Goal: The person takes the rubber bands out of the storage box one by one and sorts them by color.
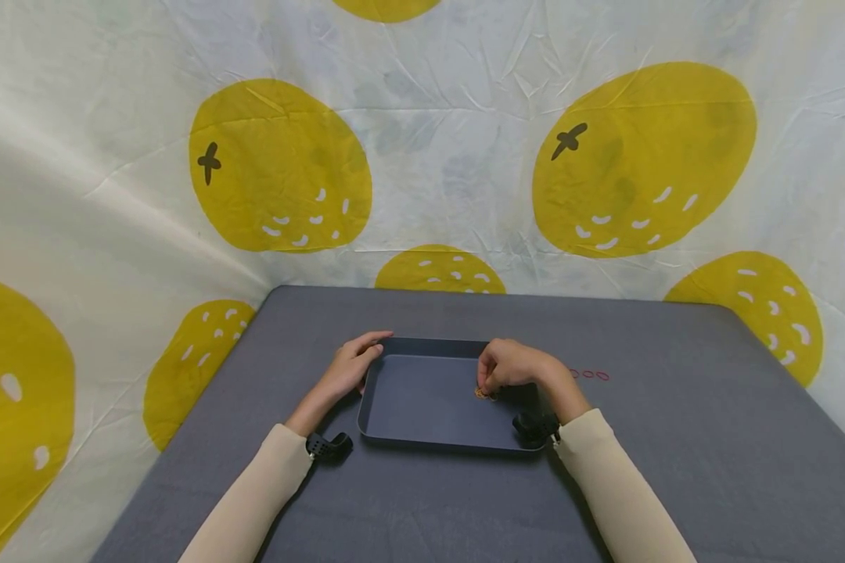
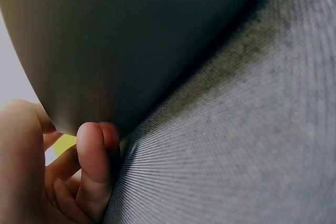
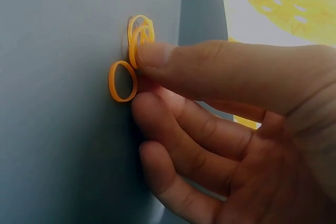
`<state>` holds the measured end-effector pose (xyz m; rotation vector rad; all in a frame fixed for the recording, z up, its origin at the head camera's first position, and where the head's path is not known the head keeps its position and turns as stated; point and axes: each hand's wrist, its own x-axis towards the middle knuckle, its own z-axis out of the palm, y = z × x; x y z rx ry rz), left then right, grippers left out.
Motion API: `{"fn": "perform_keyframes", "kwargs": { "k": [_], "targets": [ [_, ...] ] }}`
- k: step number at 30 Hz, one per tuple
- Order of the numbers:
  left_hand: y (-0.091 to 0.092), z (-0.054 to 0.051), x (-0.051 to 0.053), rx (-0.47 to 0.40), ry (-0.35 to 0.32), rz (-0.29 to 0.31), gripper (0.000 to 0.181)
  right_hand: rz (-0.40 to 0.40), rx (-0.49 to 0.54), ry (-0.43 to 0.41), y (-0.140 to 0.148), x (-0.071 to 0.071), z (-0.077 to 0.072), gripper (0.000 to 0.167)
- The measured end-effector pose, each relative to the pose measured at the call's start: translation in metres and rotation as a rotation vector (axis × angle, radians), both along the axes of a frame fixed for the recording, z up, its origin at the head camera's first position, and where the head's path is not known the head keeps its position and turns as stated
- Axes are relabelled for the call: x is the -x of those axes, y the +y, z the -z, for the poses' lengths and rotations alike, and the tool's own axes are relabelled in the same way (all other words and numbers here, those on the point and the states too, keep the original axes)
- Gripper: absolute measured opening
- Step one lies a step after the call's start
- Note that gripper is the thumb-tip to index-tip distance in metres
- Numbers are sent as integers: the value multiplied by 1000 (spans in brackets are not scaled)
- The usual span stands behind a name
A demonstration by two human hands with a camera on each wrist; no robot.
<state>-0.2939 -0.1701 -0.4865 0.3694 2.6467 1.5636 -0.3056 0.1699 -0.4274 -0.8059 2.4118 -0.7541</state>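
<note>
A shallow dark grey tray (image 1: 422,414) lies on the table. My left hand (image 1: 348,369) holds its far left corner, with fingers (image 2: 93,153) bent against the outer wall in the left wrist view. Inside the tray, toward the right, is a small cluster of orange rubber bands (image 1: 484,393). My right hand (image 1: 512,366) reaches over them, and its thumb and fingertips pinch at the cluster. In the right wrist view one loose orange band (image 3: 112,83) sits just beside the pinched bands (image 3: 139,22). The fingertips behind the thumb are partly hidden.
Red rubber bands (image 1: 588,374) lie in a row on the grey table (image 1: 422,508) right of the tray, the nearest partly covered by my right wrist. A white cloth (image 1: 451,156) with yellow fruit prints hangs behind and at the left.
</note>
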Motion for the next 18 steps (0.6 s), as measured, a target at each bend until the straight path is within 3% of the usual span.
{"fn": "perform_keyframes", "kwargs": {
  "k": [18],
  "targets": [
    [0, 2, -1, 2, -11, -4, 39, -10, 31, -21, 4, 0, 0, 9]
  ]
}}
